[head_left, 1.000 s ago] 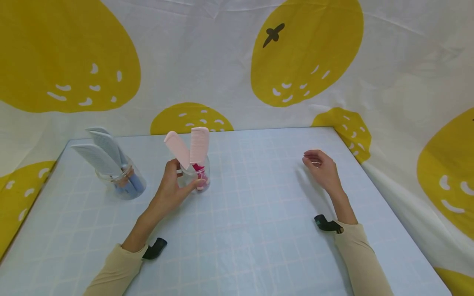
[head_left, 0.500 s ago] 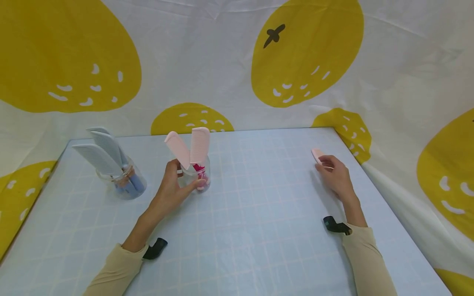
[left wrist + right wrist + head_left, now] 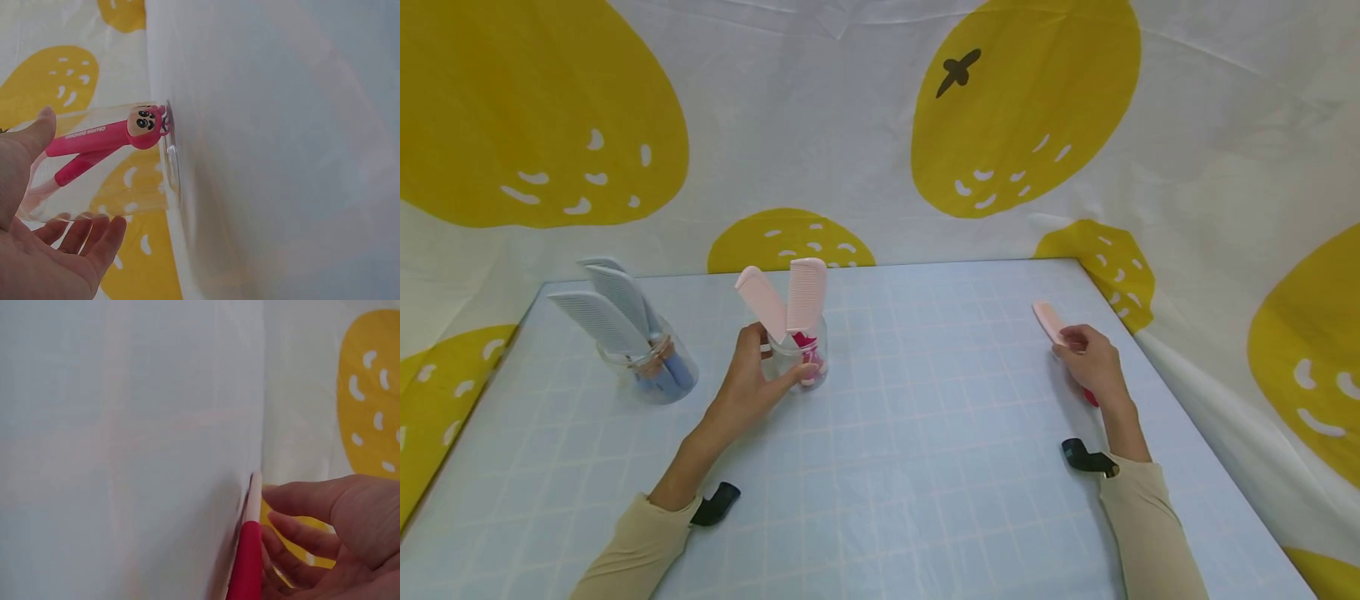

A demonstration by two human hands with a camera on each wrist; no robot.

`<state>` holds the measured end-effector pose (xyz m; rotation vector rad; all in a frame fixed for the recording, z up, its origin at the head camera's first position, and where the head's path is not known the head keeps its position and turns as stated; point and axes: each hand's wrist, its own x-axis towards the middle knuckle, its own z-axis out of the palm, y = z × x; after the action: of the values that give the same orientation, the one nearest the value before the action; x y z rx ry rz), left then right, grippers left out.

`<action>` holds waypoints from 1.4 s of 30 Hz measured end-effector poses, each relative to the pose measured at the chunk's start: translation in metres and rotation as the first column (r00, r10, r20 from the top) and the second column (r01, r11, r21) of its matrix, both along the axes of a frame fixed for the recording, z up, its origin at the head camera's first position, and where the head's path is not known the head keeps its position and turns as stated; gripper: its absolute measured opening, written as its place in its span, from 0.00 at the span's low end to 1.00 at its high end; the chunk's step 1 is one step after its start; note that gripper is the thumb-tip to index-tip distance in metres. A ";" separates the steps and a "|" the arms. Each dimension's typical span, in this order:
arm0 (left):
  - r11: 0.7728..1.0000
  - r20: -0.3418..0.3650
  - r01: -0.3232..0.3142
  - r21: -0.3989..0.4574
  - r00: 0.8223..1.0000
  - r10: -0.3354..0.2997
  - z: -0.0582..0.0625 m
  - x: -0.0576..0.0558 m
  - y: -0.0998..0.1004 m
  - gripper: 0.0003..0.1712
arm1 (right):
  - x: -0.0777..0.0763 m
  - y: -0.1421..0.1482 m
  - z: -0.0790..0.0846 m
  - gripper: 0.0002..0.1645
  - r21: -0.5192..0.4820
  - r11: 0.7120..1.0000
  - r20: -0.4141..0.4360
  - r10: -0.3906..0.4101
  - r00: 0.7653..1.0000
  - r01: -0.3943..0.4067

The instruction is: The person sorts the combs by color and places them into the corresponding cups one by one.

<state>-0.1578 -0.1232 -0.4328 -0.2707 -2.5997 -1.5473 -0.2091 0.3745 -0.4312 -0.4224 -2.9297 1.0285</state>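
Observation:
My left hand (image 3: 750, 375) grips a clear glass jar (image 3: 782, 358), with its thumb on one side and its fingers round the other. Two pink combs (image 3: 806, 296) stand in the jar, teeth up; the left wrist view shows their deep pink handles (image 3: 94, 139) inside, one ending in a cartoon face. At the right of the table my right hand (image 3: 1093, 362) pinches another pink comb (image 3: 1047, 320) near its neck. That comb lies along the tabletop. Its red-pink handle (image 3: 245, 562) shows in the right wrist view, with thumb and curled fingers beside it.
Left of my left hand stands a second glass jar (image 3: 685, 367), wrapped with twine and holding several light blue combs (image 3: 598, 319). A pale blue checked cloth covers the table (image 3: 910, 467). Behind it hangs a white curtain (image 3: 797, 125) with yellow fruit prints.
My right hand has moved right and toward me along the comb on the right, uncovering its pale toothed end and part of its handle. My left hand and both jars stay in place.

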 end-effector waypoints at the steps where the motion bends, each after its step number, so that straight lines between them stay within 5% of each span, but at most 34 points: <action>1: 1.000 -0.001 0.001 0.001 1.000 -0.001 0.000 0.000 0.000 0.53 | 0.000 0.001 -0.001 0.26 0.008 1.000 0.007 -0.007 1.000 0.007; 18: 1.000 -0.003 0.001 0.000 1.000 -0.001 -0.001 0.000 0.001 0.54 | 0.002 0.005 0.000 0.28 0.056 0.998 0.038 -0.031 0.999 0.029; 30: 1.000 -0.012 0.000 -0.005 1.000 0.000 0.001 0.000 0.001 0.53 | -0.009 -0.001 0.009 0.37 -0.195 0.976 0.034 -0.096 0.995 0.101; 42: 1.000 -0.012 0.004 -0.001 1.000 -0.004 0.001 0.002 0.000 0.53 | -0.009 -0.030 0.031 0.46 -0.500 0.866 0.061 0.014 0.998 0.018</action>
<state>-0.1563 -0.1229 -0.4314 -0.2846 -2.5923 -1.5415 -0.2185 0.3447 -0.3999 -0.4649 -2.6713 1.8120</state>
